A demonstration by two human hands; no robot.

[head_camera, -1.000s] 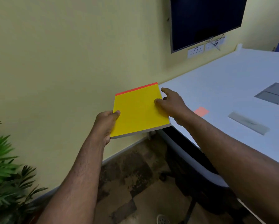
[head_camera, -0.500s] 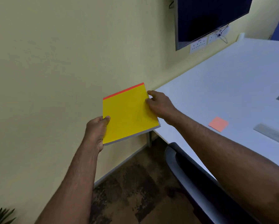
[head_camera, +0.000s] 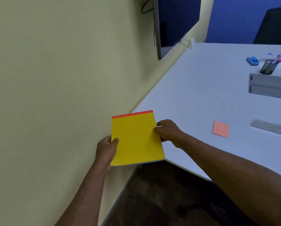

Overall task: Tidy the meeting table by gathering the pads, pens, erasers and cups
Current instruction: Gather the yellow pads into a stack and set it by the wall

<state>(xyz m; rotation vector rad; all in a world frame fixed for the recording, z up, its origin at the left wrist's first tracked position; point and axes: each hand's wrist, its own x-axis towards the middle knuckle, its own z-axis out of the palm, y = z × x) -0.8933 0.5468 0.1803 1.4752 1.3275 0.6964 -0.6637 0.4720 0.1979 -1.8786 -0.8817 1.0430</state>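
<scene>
A yellow pad (head_camera: 136, 139) with a red top strip is held in the air over the near left corner of the white meeting table (head_camera: 201, 95). My left hand (head_camera: 106, 150) grips its left edge, thumb on top. My right hand (head_camera: 167, 132) pinches its right edge. On the table lie a small pink sticky pad (head_camera: 221, 129), a clear ruler (head_camera: 271, 128), a blue eraser (head_camera: 252, 60) and a black mesh cup (head_camera: 267, 67) holding blue pens.
A grey flush cable box (head_camera: 270, 86) sits in the tabletop at right. A wall-mounted screen (head_camera: 174, 25) hangs over the table's left side by the yellow wall. A dark chair (head_camera: 275, 25) stands at the far end. Dark floor lies below.
The view has swung right and up over the table, bringing the cup, pens and eraser into sight. Both hands still hold the pad, now squarer to me by the table corner.
</scene>
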